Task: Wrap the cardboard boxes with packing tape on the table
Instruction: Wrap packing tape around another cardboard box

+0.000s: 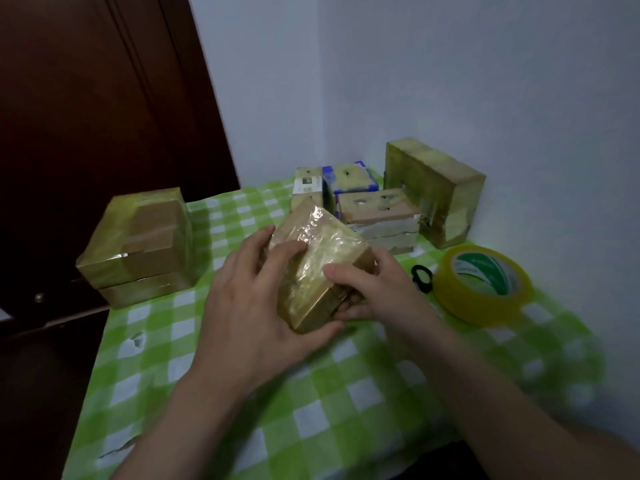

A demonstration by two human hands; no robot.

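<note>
A small cardboard box (322,258) covered in shiny yellowish tape sits tilted at the middle of the table. My left hand (252,299) grips its left side, fingers over the top and thumb under the near corner. My right hand (374,292) holds its right end, thumb on top and fingers curled beneath. A yellow roll of packing tape (481,289) lies flat to the right, apart from both hands.
The table wears a green-and-white checked cloth (311,410). A large taped box (138,244) stands at the left edge. Several taped boxes (374,209) and a big upright one (433,192) fill the back corner. A small black object (422,277) lies by the roll.
</note>
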